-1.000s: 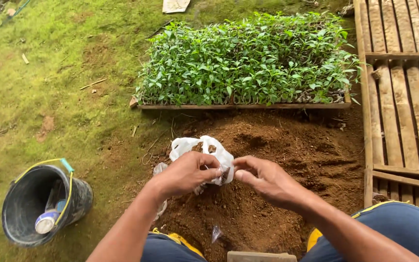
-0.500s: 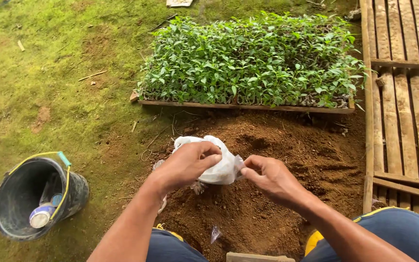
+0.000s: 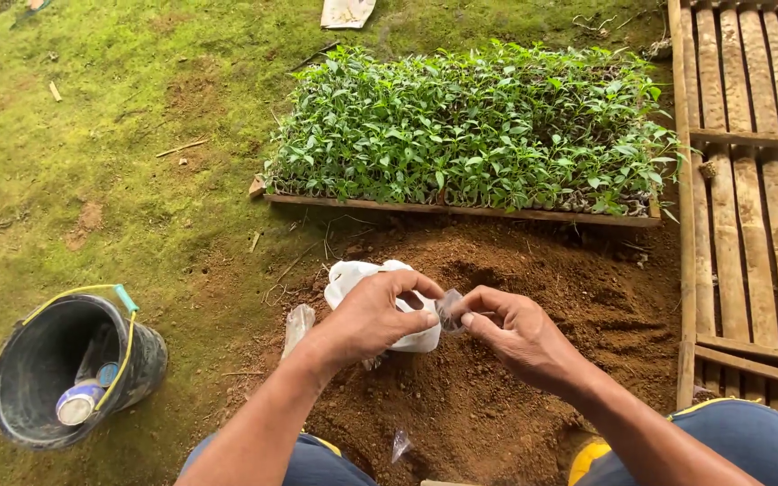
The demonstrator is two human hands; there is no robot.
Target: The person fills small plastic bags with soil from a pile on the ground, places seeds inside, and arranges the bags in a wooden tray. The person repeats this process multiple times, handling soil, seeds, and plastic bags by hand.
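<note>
Mossy ground (image 3: 92, 135) with a dirt pile (image 3: 515, 360) beside a seedling tray (image 3: 470, 135). Left hand (image 3: 375, 315) has its grip closed around a bunch of white plastic bags (image 3: 353, 274) over the dirt, while right hand (image 3: 515, 333) pinches a small clear bag (image 3: 449, 310) at its edge, probably to peel one loose. Bucket (image 3: 69, 369) sits off left.

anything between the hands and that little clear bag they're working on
Nothing visible. The left hand and the right hand both pinch the small clear bag directly, above the soil heap. The white plastic bundle sits under the left hand, not between them.
</note>
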